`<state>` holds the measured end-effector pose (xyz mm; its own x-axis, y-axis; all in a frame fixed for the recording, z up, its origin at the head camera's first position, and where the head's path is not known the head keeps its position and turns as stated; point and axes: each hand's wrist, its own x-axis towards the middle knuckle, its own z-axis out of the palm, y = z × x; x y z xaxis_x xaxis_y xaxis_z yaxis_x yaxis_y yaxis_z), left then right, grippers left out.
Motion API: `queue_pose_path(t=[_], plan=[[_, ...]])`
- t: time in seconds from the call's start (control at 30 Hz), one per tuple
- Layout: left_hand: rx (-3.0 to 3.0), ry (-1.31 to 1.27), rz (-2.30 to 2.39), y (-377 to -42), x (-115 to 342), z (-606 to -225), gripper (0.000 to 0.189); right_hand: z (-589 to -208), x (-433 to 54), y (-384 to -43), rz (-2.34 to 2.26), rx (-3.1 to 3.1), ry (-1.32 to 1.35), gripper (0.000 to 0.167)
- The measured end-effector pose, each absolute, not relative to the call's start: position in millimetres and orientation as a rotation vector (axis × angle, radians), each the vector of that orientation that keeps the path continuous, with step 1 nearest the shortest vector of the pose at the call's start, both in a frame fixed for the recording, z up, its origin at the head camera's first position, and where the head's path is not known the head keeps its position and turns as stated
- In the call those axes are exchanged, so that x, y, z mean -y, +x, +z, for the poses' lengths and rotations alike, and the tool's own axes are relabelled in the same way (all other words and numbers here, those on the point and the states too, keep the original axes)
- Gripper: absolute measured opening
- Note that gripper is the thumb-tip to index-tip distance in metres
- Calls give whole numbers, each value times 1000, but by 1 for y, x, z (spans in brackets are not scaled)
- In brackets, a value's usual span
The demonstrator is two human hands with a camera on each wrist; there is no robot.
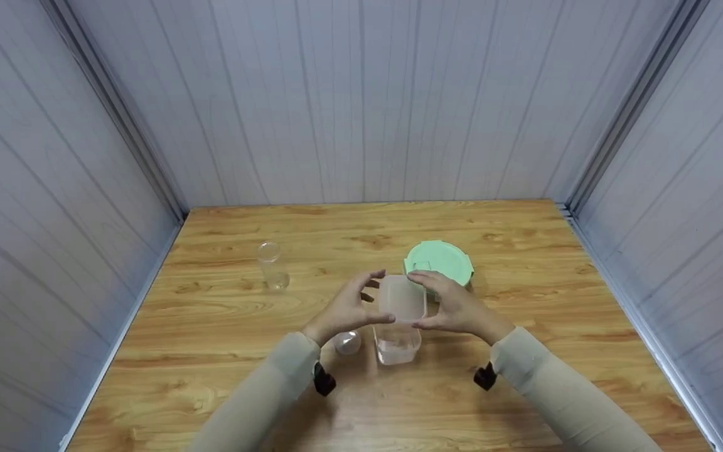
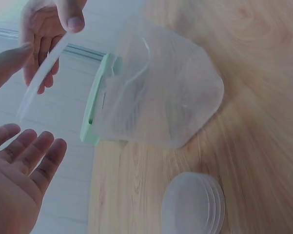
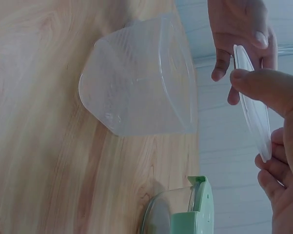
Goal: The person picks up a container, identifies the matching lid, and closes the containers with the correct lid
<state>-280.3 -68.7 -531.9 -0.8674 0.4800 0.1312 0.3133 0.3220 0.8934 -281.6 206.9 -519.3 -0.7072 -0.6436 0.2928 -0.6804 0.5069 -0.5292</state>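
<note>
A translucent square lid point(image 1: 403, 299) is held up between both hands. My right hand point(image 1: 455, 307) pinches it by its edges, thumb point(image 3: 263, 87) on one side and fingers on the other. My left hand point(image 1: 352, 307) is at the lid's left side, its thumb overlapping the lid. Its other fingers point(image 2: 41, 165) are spread and stand apart from the lid in the left wrist view. Below the lid, a clear square plastic container point(image 1: 397, 345) stands uncovered on the table, its rim partly hidden by the lid and thumbs in the head view.
Just behind the right hand is a round glass container with a green clip lid point(image 1: 440, 260). A small clear round container point(image 1: 348, 343) sits left of the square one. Farther left is a clear cylindrical jar point(image 1: 273, 267). Panelled walls enclose the wooden table point(image 1: 211, 351).
</note>
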Motion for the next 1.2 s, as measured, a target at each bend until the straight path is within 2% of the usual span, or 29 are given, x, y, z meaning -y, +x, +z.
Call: queue_pose_path(t=[0.17,0.47,0.77,1.2], plan=[[-2517,835,1409,-279,73,-535,100,-524,-206,-284,1019,2678,1250,87],[-2615,840,1157,-270,79,-538,92,-534,-204,-282,1040,2746,1288,86],[-2634,769,1105,-260,81,-550,84,-544,-201,-277,1022,2833,1295,85],[-2632,801,1089,-258,81,-563,80,-553,-202,-278,1027,2873,1342,84]])
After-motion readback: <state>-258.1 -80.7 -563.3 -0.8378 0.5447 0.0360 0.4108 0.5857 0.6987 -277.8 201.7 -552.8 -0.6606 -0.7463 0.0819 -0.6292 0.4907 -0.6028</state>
